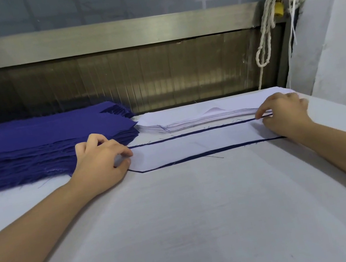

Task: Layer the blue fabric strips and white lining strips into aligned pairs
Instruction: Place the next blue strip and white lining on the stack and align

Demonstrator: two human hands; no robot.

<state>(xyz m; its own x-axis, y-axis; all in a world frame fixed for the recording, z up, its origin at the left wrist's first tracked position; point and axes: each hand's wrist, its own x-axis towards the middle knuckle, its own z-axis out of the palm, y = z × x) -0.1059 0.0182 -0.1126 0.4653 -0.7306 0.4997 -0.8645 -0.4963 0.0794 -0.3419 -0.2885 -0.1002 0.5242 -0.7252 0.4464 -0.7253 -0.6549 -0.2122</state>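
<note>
A white lining strip lies flat on a blue fabric strip, whose dark edges show along its far and near sides. My left hand pinches the left end of this pair with thumb and fingers. My right hand pinches the right end at the far edge. A thick pile of blue fabric strips sits at the far left. A stack of white lining strips lies just behind the pair.
The white-covered table stretches toward me. A metal rail and ribbed panel run behind the stacks. White cords hang at the far right beside a pale wall. Loose blue threads lie around the pair.
</note>
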